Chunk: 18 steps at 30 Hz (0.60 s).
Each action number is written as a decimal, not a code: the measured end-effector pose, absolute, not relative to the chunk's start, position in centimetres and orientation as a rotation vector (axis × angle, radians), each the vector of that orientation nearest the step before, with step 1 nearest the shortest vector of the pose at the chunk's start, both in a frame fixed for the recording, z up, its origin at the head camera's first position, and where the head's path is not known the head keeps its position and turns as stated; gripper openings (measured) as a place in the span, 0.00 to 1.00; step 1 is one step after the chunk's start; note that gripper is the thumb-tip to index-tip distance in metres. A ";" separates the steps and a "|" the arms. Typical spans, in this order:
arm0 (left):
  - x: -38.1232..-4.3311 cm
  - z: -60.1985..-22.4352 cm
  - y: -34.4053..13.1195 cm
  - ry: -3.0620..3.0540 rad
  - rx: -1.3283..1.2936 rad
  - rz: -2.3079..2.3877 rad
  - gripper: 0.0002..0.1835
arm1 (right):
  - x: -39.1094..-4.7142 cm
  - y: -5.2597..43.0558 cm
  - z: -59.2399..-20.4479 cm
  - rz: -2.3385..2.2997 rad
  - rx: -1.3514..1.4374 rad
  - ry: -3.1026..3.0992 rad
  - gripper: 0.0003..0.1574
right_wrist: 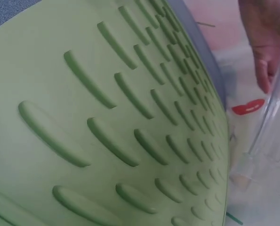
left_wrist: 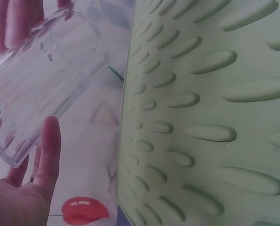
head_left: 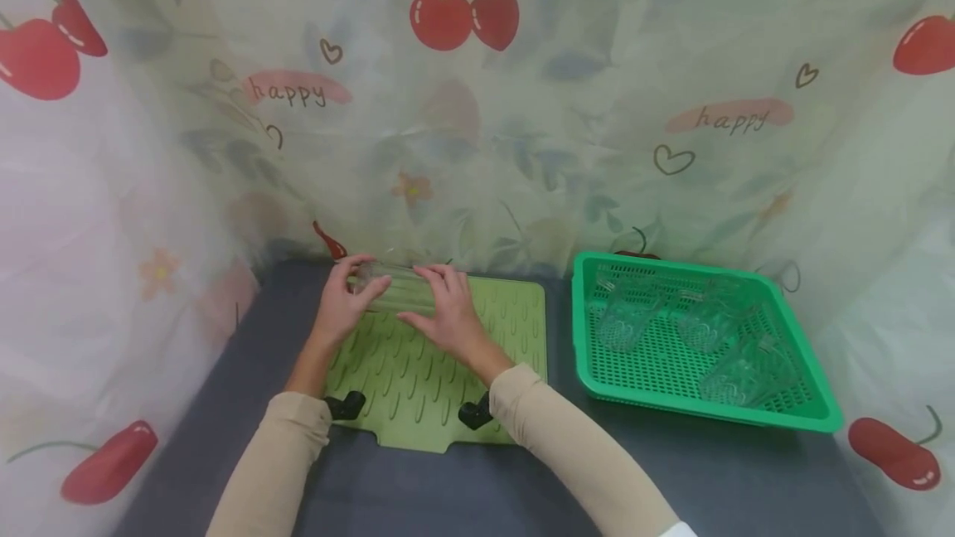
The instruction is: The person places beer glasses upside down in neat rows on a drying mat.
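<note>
A clear drinking glass (head_left: 403, 288) lies sideways in the air above the far part of a green ridged drying mat (head_left: 425, 371). My left hand (head_left: 345, 298) grips its left end, thumb in front. At the other end, my right hand (head_left: 448, 305) holds it with fingers over the upper edge and thumb below. In the left wrist view the glass (left_wrist: 50, 70) is tilted, with the left thumb against its side and fingers of the right hand (left_wrist: 24, 21) on its far end. The right wrist view shows just part of the glass (right_wrist: 274, 136).
On the right stands a green plastic basket (head_left: 585, 355) holding several clear glasses (head_left: 630, 313). Mat and basket rest on a dark grey tabletop (head_left: 477, 491). A patterned curtain (head_left: 522, 106) closes off the back and both sides.
</note>
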State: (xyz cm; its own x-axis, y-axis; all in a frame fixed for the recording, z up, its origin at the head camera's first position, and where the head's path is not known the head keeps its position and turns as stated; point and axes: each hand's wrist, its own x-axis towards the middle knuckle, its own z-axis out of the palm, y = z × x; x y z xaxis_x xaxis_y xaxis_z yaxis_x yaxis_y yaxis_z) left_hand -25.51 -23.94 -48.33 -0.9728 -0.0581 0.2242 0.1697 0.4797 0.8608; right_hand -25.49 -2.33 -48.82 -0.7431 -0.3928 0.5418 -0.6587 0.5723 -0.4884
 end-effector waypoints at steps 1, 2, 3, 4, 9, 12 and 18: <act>-25.5 -48.3 -23.9 -2.512 -0.107 -1.467 0.32 | -25.5 -2.5 -48.9 0.939 0.863 -2.438 0.49; -25.4 -48.2 -23.9 -2.519 -0.116 -1.445 0.32 | -25.5 -2.6 -49.0 0.905 0.868 -2.444 0.50; -25.3 -48.1 -23.8 -2.529 -0.128 -1.424 0.33 | -25.5 -2.7 -49.1 0.874 0.869 -2.453 0.51; -25.3 -48.0 -23.7 -2.541 -0.143 -1.405 0.33 | -25.5 -2.8 -49.1 0.857 0.861 -2.463 0.52; -25.0 -47.3 -23.4 -2.595 -0.184 -1.327 0.34 | -25.8 -3.3 -49.0 0.794 0.828 -2.567 0.55; -24.9 -47.0 -23.4 -2.619 -0.204 -1.273 0.34 | -25.8 -3.6 -48.9 0.731 0.800 -2.622 0.56; -24.5 -47.2 -23.7 -2.659 -0.291 -1.241 0.39 | -25.9 -3.6 -49.2 0.642 0.688 -2.687 0.54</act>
